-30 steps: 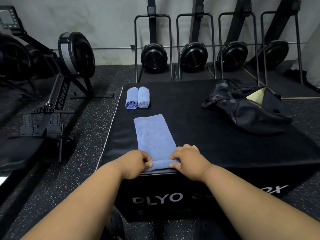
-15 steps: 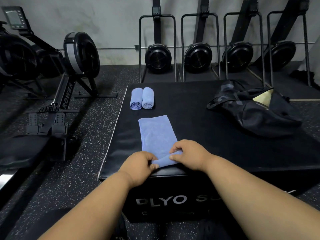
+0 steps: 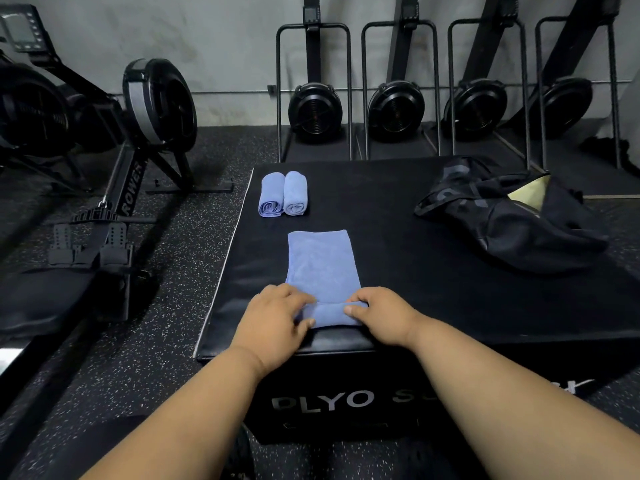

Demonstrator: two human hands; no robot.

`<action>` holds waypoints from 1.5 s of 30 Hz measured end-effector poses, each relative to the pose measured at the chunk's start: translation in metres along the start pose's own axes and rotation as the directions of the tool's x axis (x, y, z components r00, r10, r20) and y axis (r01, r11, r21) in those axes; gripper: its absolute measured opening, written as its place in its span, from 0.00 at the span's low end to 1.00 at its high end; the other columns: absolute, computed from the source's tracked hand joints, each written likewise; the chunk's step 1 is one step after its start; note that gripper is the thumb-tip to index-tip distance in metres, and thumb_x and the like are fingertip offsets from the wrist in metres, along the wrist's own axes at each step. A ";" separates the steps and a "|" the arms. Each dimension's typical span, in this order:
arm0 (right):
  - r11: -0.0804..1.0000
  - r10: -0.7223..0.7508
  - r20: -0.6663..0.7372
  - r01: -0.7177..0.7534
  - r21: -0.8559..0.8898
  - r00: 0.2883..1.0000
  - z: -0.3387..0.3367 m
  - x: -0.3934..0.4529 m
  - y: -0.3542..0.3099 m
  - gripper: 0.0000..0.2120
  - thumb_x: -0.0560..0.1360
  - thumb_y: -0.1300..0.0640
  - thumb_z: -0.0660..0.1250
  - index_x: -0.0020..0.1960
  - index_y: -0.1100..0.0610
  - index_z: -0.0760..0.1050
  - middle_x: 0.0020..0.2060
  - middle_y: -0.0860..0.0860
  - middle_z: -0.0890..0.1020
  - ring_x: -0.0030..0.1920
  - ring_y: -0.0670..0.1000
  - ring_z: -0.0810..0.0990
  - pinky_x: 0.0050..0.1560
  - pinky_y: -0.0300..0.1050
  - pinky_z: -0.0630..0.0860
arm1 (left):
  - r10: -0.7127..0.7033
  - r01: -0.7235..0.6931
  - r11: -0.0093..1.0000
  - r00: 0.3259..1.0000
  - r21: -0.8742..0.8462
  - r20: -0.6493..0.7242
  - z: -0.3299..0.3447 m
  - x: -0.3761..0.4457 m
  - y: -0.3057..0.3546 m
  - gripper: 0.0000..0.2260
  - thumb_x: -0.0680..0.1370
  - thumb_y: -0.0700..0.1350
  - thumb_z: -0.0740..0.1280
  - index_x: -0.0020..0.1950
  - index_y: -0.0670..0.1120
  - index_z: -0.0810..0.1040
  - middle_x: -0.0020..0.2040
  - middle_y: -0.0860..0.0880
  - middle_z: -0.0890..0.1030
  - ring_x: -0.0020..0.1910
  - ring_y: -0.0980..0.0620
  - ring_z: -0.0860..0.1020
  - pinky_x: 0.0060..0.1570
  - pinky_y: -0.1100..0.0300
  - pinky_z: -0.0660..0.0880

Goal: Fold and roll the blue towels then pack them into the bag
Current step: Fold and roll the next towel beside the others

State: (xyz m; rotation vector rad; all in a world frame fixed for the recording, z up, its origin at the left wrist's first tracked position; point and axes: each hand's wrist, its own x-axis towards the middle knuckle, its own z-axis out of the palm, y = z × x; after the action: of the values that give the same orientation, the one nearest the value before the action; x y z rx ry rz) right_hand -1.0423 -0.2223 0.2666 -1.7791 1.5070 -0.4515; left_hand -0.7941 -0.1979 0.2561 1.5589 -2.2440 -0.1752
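L hand [image 3: 273,318] & R hand [image 3: 382,315]: each grip clamped on rolled near end of blue towel [image 3: 322,265], flat on worktop [image 3: 398,244]. Two rolled towels [image 3: 283,194] behind; bag [image 3: 512,220] far R.

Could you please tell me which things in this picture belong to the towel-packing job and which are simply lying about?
Part of the job:
- flat folded blue cloth towel, near end rolled under left hand and right hand
- two rolled blue towels
- open black fabric bag
- black padded plyo box, the work surface

Just lying about:
- black rowing machine
- four upright black rowing machines
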 end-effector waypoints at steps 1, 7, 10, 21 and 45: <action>1.000 0.018 0.015 -0.018 0.008 1.000 -0.001 0.002 -0.001 0.08 0.80 0.49 0.69 0.44 0.50 0.81 0.42 0.44 0.82 0.43 0.45 0.79 0.47 0.42 0.75 | 0.043 -0.044 0.998 0.999 0.052 0.022 0.002 -0.002 0.000 0.19 0.74 0.58 0.72 0.64 0.59 0.80 0.55 0.58 0.80 0.55 0.50 0.74 0.58 0.53 0.72; 0.991 -0.070 -0.059 0.063 -0.120 0.996 -0.001 0.001 -0.001 0.06 0.77 0.45 0.70 0.50 0.46 0.81 0.48 0.41 0.80 0.51 0.46 0.78 0.55 0.43 0.74 | 0.006 -0.002 1.000 0.991 -0.031 0.137 0.003 0.004 -0.004 0.10 0.78 0.52 0.70 0.58 0.59 0.83 0.51 0.57 0.84 0.50 0.50 0.78 0.55 0.54 0.74; 0.902 -0.291 -0.102 0.237 -0.361 0.951 0.005 -0.014 0.003 0.17 0.74 0.38 0.70 0.60 0.40 0.78 0.54 0.39 0.76 0.56 0.46 0.73 0.62 0.46 0.67 | -0.100 0.167 0.975 0.922 -0.149 0.373 -0.010 0.014 -0.003 0.07 0.81 0.52 0.67 0.57 0.55 0.83 0.49 0.56 0.83 0.50 0.53 0.79 0.56 0.57 0.75; 0.974 -0.039 0.105 0.061 -0.219 0.994 0.000 -0.005 -0.009 0.14 0.78 0.39 0.66 0.47 0.48 0.81 0.45 0.45 0.83 0.50 0.49 0.79 0.59 0.51 0.76 | -0.076 0.133 0.957 0.972 -0.257 0.221 -0.016 0.001 -0.001 0.15 0.70 0.53 0.78 0.55 0.60 0.79 0.51 0.60 0.76 0.52 0.59 0.76 0.55 0.63 0.73; 0.989 -0.125 0.001 0.124 -0.081 0.992 0.008 -0.024 -0.002 0.26 0.71 0.36 0.74 0.67 0.38 0.75 0.57 0.37 0.71 0.61 0.40 0.73 0.64 0.39 0.71 | -0.240 0.383 0.817 0.906 -0.431 0.348 -0.012 -0.022 -0.006 0.07 0.79 0.54 0.71 0.47 0.52 0.84 0.41 0.58 0.83 0.39 0.59 0.78 0.51 0.55 0.77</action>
State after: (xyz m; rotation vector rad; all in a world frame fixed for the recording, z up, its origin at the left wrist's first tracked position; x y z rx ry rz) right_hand -1.0415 -0.1964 0.2670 -1.9440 1.4400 -0.4620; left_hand -0.7780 -0.1784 0.2595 1.6681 -1.8856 -1.0410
